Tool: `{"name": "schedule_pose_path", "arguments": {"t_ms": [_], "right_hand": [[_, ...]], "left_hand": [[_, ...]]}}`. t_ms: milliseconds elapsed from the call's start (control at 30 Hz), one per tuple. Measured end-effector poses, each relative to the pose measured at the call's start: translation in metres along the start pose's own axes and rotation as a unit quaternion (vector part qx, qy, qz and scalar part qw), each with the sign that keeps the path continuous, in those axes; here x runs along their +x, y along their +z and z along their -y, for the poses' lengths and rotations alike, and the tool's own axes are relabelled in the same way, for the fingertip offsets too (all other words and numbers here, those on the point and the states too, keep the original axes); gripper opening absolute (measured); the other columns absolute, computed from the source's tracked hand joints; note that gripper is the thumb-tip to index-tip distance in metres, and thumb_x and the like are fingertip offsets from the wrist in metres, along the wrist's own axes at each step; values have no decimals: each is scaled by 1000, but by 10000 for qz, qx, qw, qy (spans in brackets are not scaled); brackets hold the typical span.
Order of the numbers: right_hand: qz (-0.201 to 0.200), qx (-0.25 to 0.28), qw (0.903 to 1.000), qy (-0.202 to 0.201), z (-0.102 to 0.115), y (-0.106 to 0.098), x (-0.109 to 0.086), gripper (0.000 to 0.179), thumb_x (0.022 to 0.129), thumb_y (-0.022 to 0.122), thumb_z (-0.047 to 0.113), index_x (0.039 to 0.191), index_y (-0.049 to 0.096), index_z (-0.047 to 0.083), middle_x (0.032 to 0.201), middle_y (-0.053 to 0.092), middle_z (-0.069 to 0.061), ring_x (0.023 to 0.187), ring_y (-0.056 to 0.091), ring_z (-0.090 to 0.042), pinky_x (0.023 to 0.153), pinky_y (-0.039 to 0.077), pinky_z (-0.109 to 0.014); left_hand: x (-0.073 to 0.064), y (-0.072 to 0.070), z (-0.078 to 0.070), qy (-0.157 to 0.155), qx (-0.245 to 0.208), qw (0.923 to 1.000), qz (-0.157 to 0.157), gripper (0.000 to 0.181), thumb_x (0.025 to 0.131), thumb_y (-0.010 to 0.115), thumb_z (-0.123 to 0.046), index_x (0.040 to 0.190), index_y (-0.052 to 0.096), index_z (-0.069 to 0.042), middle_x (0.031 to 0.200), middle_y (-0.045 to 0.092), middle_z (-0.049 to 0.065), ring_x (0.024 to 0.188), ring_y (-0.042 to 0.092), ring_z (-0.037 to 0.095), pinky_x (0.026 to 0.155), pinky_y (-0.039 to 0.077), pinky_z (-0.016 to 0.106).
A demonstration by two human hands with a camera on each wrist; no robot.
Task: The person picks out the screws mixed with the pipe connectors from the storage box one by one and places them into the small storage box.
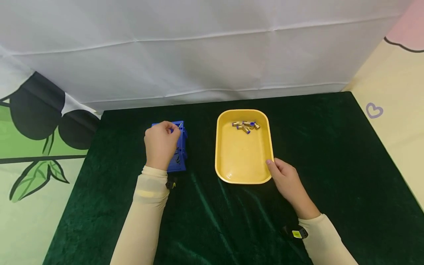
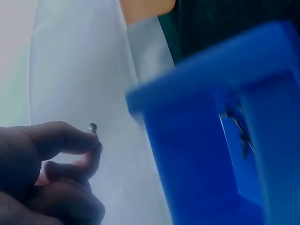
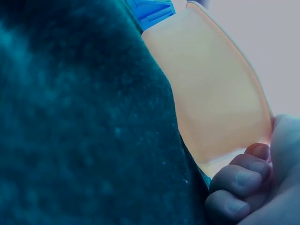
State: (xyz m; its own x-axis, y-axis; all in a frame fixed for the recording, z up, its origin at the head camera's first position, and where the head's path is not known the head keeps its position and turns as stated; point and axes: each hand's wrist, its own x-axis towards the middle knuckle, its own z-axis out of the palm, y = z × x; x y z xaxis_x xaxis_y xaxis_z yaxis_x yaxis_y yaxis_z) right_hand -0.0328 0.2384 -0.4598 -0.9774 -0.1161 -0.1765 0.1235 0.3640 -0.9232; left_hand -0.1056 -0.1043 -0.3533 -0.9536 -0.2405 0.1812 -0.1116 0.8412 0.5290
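My left hand (image 1: 160,145) is above a blue plastic bin (image 1: 177,167). Between its thumb and forefinger it pinches a small silver screw (image 2: 93,127), whose round head pokes out past the fingertips in the left wrist view. Several dark metal screws (image 2: 243,133) lie inside the bin. On the other side, my right hand (image 1: 287,180) grips the lower right rim of a yellow tray (image 1: 243,160), thumb over the edge and fingers curled against the outer wall. Several brass fittings (image 1: 246,127) with blue ends lie at the tray's far end.
A dark green velvet cloth (image 1: 318,147) covers the table, creased near the front. Behind it hangs a white cloth (image 1: 198,66). The tray stands to the right of the bin, with a strip of cloth between them.
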Motion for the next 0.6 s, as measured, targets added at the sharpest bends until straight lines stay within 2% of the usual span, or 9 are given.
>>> {"name": "schedule_pose_path", "arguments": {"t_ms": [200, 300, 467, 533, 600], "right_hand": [[-42, -4, 10000, -30, 0, -2, -3, 51, 102, 42, 56, 116, 65, 12, 92, 68, -6, 63, 55, -30, 55, 45, -30], [-49, -9, 10000, -21, 0, -2, -3, 52, 102, 42, 56, 116, 65, 12, 90, 68, -6, 62, 54, -31, 53, 45, -30], [-58, -4, 10000, -10, -1, -2, -4, 52, 101, 41, 57, 117, 64, 13, 90, 67, -6, 60, 53, -31, 52, 44, -29], [-67, 12, 10000, 12, -1, -2, -5, 53, 101, 42, 58, 117, 65, 13, 89, 67, -6, 60, 53, -31, 52, 44, -29], [-67, 7, 10000, 36, -2, -1, -5, 53, 101, 42, 58, 116, 65, 13, 87, 66, -7, 60, 53, -31, 52, 44, -29]], "left_hand": [[-5, -3, 17, -590, -238, 9978, 186, 21, 98, 55, -22, 97, 71, -8, 62, 52, 7, 54, 51, 22, 44, 36, 29], [-7, -2, 22, -764, -324, 9963, 229, 23, 99, 55, -22, 98, 71, -7, 65, 55, 8, 56, 52, 22, 46, 37, 29], [-11, -2, 26, -810, -376, 9956, 273, 24, 101, 57, -24, 100, 72, -5, 75, 63, 10, 64, 54, 23, 50, 40, 31], [-13, -1, 26, -715, -425, 9963, 228, 23, 101, 58, -25, 100, 72, -6, 73, 60, 9, 62, 52, 23, 49, 38, 31], [-16, 2, 25, -493, -503, 9975, 106, 22, 100, 60, -26, 100, 73, -8, 67, 54, 8, 58, 49, 23, 47, 35, 30]]}}
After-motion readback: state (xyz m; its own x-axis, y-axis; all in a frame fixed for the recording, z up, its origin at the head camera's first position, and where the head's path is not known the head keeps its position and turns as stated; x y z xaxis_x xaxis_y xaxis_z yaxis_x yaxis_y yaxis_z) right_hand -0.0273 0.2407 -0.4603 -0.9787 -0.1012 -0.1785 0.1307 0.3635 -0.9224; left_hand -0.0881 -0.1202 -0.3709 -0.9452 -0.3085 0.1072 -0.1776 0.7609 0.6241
